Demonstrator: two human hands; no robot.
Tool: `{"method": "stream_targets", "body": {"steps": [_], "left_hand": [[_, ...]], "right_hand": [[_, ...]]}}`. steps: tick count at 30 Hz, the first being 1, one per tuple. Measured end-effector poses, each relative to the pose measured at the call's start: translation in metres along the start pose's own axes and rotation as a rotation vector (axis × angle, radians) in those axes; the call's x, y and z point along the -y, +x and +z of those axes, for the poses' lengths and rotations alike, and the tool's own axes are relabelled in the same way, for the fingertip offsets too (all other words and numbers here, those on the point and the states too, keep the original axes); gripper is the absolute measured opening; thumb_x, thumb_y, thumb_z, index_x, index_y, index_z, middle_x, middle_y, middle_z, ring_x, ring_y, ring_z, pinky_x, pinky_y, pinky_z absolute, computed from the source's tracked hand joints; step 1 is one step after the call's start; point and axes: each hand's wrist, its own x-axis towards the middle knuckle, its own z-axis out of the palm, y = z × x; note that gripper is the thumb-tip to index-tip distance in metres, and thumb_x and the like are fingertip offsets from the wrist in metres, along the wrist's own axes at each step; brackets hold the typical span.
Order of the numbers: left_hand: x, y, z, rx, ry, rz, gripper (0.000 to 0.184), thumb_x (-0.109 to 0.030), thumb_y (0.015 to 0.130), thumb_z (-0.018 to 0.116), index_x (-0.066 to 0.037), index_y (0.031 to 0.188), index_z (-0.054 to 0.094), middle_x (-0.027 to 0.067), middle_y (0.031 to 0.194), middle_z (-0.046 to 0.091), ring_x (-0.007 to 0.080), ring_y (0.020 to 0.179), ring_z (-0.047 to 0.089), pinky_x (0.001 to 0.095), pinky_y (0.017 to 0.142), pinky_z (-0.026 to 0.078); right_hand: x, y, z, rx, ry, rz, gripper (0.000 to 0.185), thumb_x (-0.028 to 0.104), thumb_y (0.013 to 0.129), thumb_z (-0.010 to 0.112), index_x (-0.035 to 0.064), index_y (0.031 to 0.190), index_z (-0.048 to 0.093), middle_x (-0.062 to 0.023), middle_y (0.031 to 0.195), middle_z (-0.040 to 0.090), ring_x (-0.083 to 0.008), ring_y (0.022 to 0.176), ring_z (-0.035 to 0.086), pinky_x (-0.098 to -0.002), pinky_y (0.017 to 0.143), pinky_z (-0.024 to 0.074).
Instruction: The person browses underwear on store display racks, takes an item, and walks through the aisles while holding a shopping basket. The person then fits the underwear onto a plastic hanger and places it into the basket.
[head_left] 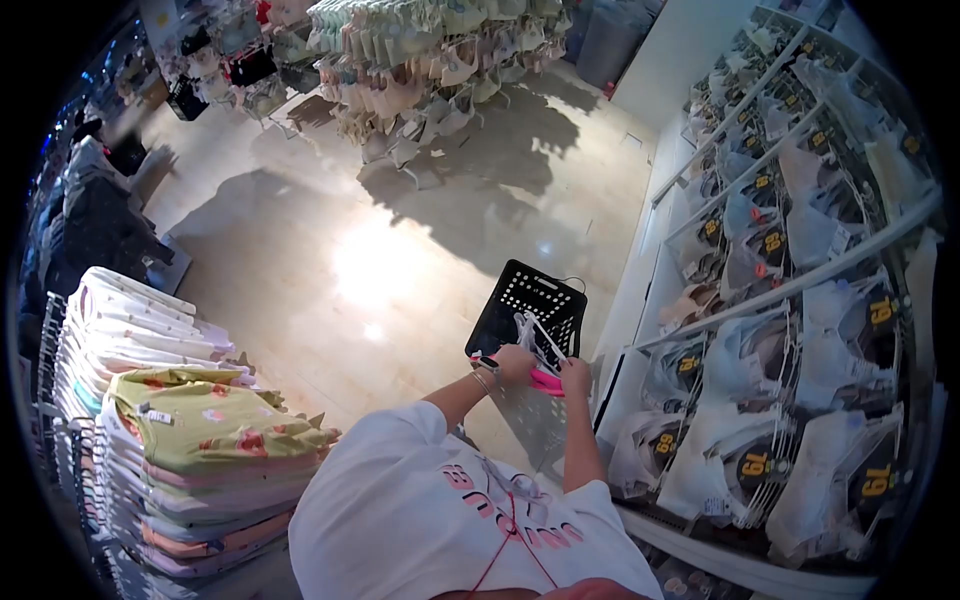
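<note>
Just in front of the body, my left hand (515,365), with a watch and bracelet at its wrist, is closed around white hangers (530,335). My right hand (575,376) is closed at the end of a white hanger, to the right of my left hand. Bright pink fabric (546,381) shows between the two hands. Beyond them a black perforated basket (512,290) stands on the floor, and the hangers overlap its near part. Fingertips of both hands are partly hidden.
At the right, a white shelf unit (770,296) holds rows of bras with number tags. A rack of hanging clothes (200,440) stands at the lower left. Farther off, another rack (430,70) carries bras. Dark clothing (100,230) hangs at the left.
</note>
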Motion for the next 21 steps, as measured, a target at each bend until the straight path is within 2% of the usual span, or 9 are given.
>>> {"method": "stream_targets", "body": {"steps": [2, 5, 9, 13, 16, 21], "left_hand": [[0.013, 0.024, -0.007, 0.037, 0.003, -0.007, 0.021, -0.027, 0.068, 0.065, -0.007, 0.068, 0.068, 0.0137, 0.069, 0.065, 0.0300, 0.068, 0.066, 0.0405, 0.063, 0.052], [0.039, 0.061, -0.003, -0.036, 0.008, 0.039, 0.026, -0.037, 0.068, 0.065, -0.011, 0.066, 0.067, 0.0121, 0.063, 0.063, 0.0302, 0.061, 0.064, 0.0411, 0.055, 0.050], [0.058, 0.114, -0.015, -0.069, 0.047, 0.027, 0.021, -0.031, 0.065, 0.065, -0.010, 0.065, 0.066, 0.0113, 0.063, 0.063, 0.0296, 0.061, 0.064, 0.0407, 0.056, 0.050], [0.075, 0.168, -0.032, -0.077, 0.028, 0.029, 0.018, -0.029, 0.063, 0.066, -0.011, 0.066, 0.067, 0.0113, 0.065, 0.064, 0.0294, 0.063, 0.065, 0.0404, 0.056, 0.050], [0.084, 0.212, -0.049, 0.031, 0.020, -0.046, 0.025, -0.033, 0.067, 0.068, -0.009, 0.072, 0.070, 0.0127, 0.072, 0.066, 0.0297, 0.071, 0.066, 0.0404, 0.065, 0.052], [0.099, 0.290, -0.081, 0.030, 0.038, -0.084, 0.027, -0.037, 0.067, 0.066, -0.011, 0.072, 0.071, 0.0133, 0.071, 0.066, 0.0304, 0.068, 0.065, 0.0410, 0.062, 0.052]], "right_hand": [[0.006, 0.026, 0.000, -0.014, -0.028, -0.022, 0.022, 0.028, 0.083, 0.060, 0.0074, 0.085, 0.067, -0.0160, 0.080, 0.065, -0.0370, 0.077, 0.061, -0.0448, 0.066, 0.0467], [0.017, 0.057, -0.005, -0.036, -0.053, -0.016, 0.021, 0.026, 0.084, 0.058, 0.0072, 0.085, 0.066, -0.0160, 0.079, 0.064, -0.0380, 0.076, 0.060, -0.0456, 0.066, 0.0465], [0.031, 0.114, -0.014, -0.045, -0.038, -0.014, 0.024, 0.030, 0.085, 0.059, 0.0084, 0.089, 0.069, -0.0148, 0.081, 0.065, -0.0349, 0.081, 0.061, -0.0435, 0.069, 0.0464], [0.038, 0.172, -0.027, -0.072, -0.028, -0.065, 0.023, 0.030, 0.084, 0.059, 0.0088, 0.089, 0.068, -0.0156, 0.082, 0.065, -0.0356, 0.079, 0.062, -0.0448, 0.069, 0.0468], [0.039, 0.223, -0.033, -0.058, -0.055, -0.054, 0.023, 0.029, 0.084, 0.059, 0.0088, 0.089, 0.068, -0.0153, 0.080, 0.065, -0.0363, 0.078, 0.062, -0.0446, 0.068, 0.0474], [0.037, 0.316, -0.038, -0.023, -0.010, -0.066, 0.023, 0.029, 0.084, 0.059, 0.0090, 0.087, 0.069, -0.0150, 0.081, 0.066, -0.0361, 0.080, 0.063, -0.0459, 0.069, 0.0479]]}}
